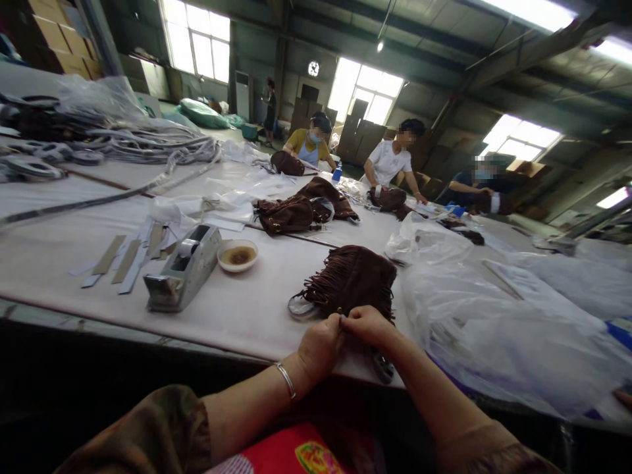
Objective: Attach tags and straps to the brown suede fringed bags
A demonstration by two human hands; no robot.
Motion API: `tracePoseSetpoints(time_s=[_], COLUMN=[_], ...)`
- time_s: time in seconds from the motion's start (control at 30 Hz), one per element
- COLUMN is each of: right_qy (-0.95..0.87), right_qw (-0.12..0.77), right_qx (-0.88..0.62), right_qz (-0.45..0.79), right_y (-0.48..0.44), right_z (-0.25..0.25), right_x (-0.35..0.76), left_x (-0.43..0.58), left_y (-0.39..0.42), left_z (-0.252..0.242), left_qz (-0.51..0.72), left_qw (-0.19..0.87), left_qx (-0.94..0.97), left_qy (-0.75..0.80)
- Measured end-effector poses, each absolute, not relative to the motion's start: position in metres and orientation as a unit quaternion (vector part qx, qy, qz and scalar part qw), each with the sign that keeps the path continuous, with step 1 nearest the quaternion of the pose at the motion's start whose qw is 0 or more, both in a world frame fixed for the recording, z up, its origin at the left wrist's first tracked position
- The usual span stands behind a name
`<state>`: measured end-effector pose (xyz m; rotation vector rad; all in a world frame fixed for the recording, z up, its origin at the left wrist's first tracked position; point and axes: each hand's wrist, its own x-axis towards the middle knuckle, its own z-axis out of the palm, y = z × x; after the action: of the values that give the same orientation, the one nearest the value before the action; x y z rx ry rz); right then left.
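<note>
A dark brown fringed handbag (365,276) lies on the pale table right in front of me. At its near edge my left hand (322,342) and my right hand (369,325) meet, fingers pinched together. Between the fingertips is a small piece at the bag's edge, too tiny to make out; a bit of metal hardware shows just above it. A strap loop wrapped in clear film (302,306) sticks out at the bag's left. Another wrapped strap part (383,366) hangs by the table edge below my right hand.
Left of the bag stand a tape dispenser (185,268), a small bowl with brown residue (237,255) and card strips (127,263). Clear plastic bags (474,309) spread on the right. More brown bags (301,209) lie farther back, where several co-workers work. Wrapped straps (148,146) pile up left.
</note>
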<state>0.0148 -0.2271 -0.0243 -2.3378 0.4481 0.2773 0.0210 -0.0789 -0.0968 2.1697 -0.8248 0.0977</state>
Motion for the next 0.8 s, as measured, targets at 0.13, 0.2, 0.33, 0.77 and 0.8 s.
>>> tracePoseSetpoints(time_s=[0.13, 0.2, 0.33, 0.77, 0.8], right_qy=[0.177, 0.174, 0.148, 0.218, 0.225], right_qw=[0.391, 0.400, 0.382, 0.448, 0.455], right_qx=[-0.897, -0.895, -0.911, -0.865, -0.858], right_qz=[0.106, 0.096, 0.032, -0.068, -0.076], right_y=[-0.229, -0.229, -0.230, -0.215, -0.213], right_z=[-0.024, -0.023, -0.023, -0.038, -0.040], right_x=[0.009, 0.004, -0.007, -0.016, -0.017], left_x=[0.025, 0.026, 0.025, 0.025, 0.026], left_y=[-0.079, -0.078, -0.078, -0.085, -0.084], left_z=[-0.091, -0.087, -0.079, -0.073, -0.075], left_qz=[0.025, -0.002, -0.056, -0.237, -0.266], left_qw=[0.417, 0.449, 0.502, 0.675, 0.693], left_qx=[0.853, 0.839, 0.822, 0.688, 0.662], left_qy=[-0.313, -0.306, -0.264, -0.120, -0.108])
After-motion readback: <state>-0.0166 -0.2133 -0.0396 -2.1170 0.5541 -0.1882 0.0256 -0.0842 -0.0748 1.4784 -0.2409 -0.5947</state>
